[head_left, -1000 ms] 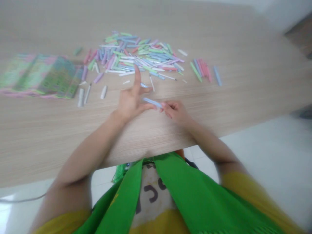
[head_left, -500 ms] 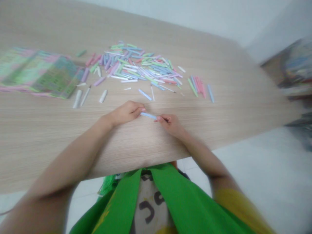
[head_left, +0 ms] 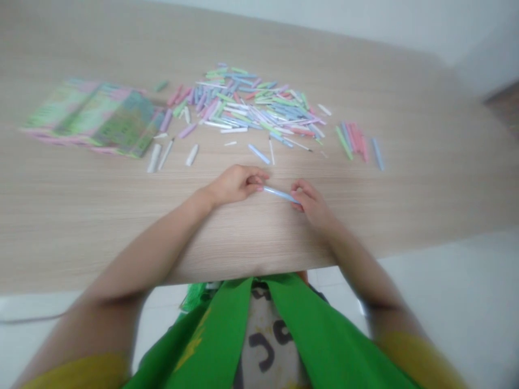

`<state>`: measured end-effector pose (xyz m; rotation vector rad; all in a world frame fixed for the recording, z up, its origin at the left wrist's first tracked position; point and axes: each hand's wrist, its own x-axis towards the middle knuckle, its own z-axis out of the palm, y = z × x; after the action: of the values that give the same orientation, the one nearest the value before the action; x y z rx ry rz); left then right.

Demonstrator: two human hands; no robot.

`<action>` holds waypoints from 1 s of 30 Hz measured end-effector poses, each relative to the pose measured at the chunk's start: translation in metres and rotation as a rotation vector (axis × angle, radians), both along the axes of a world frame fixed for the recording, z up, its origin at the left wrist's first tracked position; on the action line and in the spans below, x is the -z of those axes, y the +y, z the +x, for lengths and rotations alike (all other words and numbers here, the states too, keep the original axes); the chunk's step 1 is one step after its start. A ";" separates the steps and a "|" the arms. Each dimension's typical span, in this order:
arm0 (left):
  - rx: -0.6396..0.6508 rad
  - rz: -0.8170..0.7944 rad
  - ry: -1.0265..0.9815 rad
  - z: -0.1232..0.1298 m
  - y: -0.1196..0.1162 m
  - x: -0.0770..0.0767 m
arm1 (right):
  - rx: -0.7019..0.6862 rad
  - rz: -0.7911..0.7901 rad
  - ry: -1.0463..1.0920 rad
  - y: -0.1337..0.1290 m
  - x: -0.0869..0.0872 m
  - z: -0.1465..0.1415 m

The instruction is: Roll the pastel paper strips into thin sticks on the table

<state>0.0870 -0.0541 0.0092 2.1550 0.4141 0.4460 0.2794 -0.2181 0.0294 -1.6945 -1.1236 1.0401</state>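
Observation:
A slim light-blue stick is held between both hands, just above the wooden table near its front edge. My left hand pinches its left end with thumb and fingertips. At the other end, my right hand has its fingers closed round the stick. Beyond the hands lies a wide pile of pastel sticks in blue, green, pink, purple and white. Another blue stick and a thin white one with a dark tip lie between the pile and the hands.
Green and pink printed packs lie at the left of the table. Whitish tubes rest beside them. To the right of the pile are a small row of green, blue and pink sticks and a lone blue stick.
The view has shifted, so the table items appear further right. The fingers of my right hand have changed their hold, with the index finger more raised, and more of the blue stick shows between the hands.

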 end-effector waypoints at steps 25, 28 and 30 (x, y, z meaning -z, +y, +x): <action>-0.144 -0.161 -0.235 0.020 -0.035 0.006 | 0.137 0.051 0.192 -0.011 -0.031 0.019; -0.214 -0.229 -0.299 0.026 -0.047 0.009 | 0.155 0.100 0.255 -0.018 -0.039 0.024; -0.244 -0.267 -0.301 0.029 -0.053 0.010 | 0.159 0.120 0.322 -0.020 -0.041 0.026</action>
<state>0.1164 -0.1069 -0.0010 1.7526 0.5352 0.7938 0.3059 -0.2386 0.0702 -1.4347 -0.8134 1.0763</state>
